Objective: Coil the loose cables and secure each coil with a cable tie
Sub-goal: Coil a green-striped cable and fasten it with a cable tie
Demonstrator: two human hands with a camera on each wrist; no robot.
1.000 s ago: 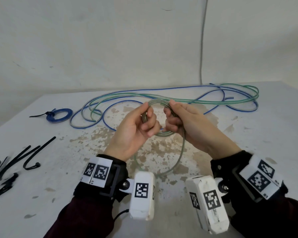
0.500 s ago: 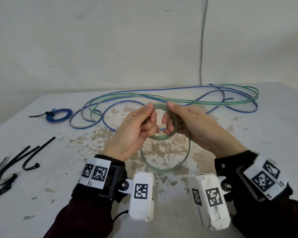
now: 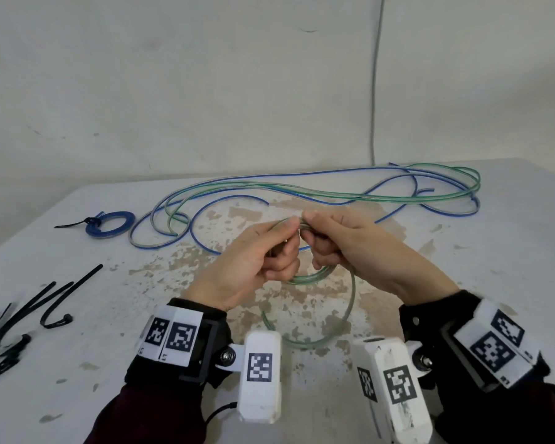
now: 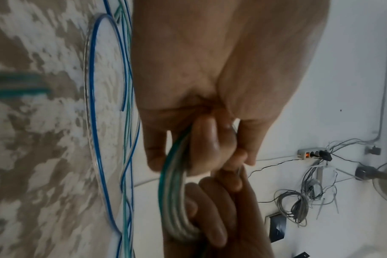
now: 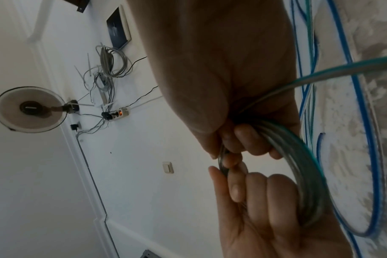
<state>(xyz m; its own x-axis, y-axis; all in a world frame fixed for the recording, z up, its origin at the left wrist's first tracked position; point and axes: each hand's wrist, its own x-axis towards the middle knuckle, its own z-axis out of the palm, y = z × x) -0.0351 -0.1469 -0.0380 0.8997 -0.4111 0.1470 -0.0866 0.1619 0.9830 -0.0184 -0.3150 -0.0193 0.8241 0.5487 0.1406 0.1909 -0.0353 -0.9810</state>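
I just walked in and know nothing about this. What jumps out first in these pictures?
Two hands meet at the centre of the table: the left hand and right hand both grip a small green cable coil. Behind them sprawl loose blue and green cables. Far left lie a tied blue coil and black cable ties.

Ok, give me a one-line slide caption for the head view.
Both hands, left hand and right hand, grip a green cable coil above the table; black cable ties wait at left.
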